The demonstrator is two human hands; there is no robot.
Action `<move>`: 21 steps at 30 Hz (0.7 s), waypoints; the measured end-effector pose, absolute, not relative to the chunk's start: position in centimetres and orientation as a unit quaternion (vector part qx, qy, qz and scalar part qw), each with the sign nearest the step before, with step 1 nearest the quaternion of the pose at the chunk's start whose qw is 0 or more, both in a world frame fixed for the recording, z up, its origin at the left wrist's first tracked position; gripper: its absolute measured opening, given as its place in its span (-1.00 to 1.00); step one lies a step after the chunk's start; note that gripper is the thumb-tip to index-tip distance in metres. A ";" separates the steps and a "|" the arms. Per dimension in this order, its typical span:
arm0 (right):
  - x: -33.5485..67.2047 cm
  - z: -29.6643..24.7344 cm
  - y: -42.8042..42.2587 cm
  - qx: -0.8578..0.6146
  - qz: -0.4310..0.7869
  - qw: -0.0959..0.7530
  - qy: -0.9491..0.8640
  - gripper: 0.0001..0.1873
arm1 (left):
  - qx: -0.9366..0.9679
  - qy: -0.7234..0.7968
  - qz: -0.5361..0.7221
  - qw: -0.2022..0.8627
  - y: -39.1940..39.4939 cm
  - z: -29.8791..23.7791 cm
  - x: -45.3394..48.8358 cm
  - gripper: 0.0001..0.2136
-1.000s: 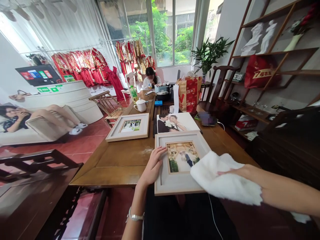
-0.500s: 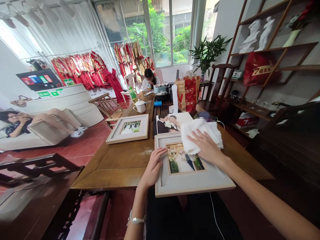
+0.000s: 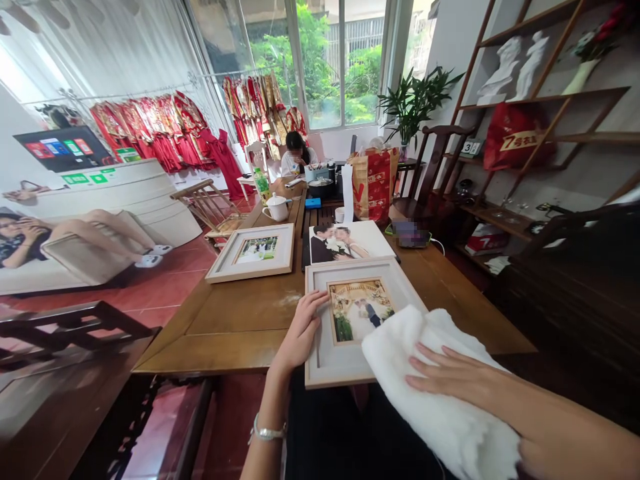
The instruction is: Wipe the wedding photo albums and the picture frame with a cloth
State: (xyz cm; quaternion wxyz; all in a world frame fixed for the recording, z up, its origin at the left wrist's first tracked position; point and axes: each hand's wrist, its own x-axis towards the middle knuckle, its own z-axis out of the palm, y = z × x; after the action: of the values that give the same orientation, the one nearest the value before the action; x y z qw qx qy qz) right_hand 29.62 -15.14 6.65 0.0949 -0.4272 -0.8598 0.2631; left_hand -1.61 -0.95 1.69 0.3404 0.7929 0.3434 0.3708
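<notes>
A light wooden picture frame [image 3: 320, 373] with a wedding photo [image 3: 357, 307] lies face up on the table's near edge and overhangs it. My left hand [image 3: 301, 330] holds the frame's left side, its fingers resting over the border. My right hand [image 3: 450, 373] holds a bunched white cloth [image 3: 400, 343] over the frame's lower right corner. Its fingers stretch across the cloth, which hides that corner and hangs past the edge towards me; the thumb is out of sight.
A second framed photo [image 3: 250, 257] lies to the left on the wooden table [image 3: 230, 350]. Behind my frame are a couple's photo print [image 3: 373, 241], a phone [image 3: 413, 235] with a cable, a white lidded cup [image 3: 276, 207] and a paper bag [image 3: 373, 187]. A person [image 3: 297, 157] sits at the far end.
My right hand has drawn the white cloth from the frame's upper right down towards me, over its lower right corner. My left hand has stayed on the left side.
</notes>
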 end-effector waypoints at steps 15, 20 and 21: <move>26.0 5.3 1.1 -0.609 0.047 0.178 -0.772 -0.28 | 0.793 0.345 0.366 0.343 -1.1 1.7 -1.7 -0.58; 23.1 5.4 -0.1 -0.518 0.119 0.140 -0.835 -0.20 | 0.789 0.353 0.362 0.348 -1.3 2.1 -1.5 -0.58; 22.7 5.6 -1.1 -0.483 0.148 0.131 -0.853 -0.20 | 0.787 0.355 0.363 0.350 -1.4 2.2 -1.5 -0.58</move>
State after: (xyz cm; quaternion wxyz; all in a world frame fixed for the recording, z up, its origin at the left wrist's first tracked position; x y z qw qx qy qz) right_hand 22.71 -1.11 5.61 0.1308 -0.4829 -0.8531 0.1481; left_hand -1.46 -1.36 2.16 0.3504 0.7873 0.3547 0.3626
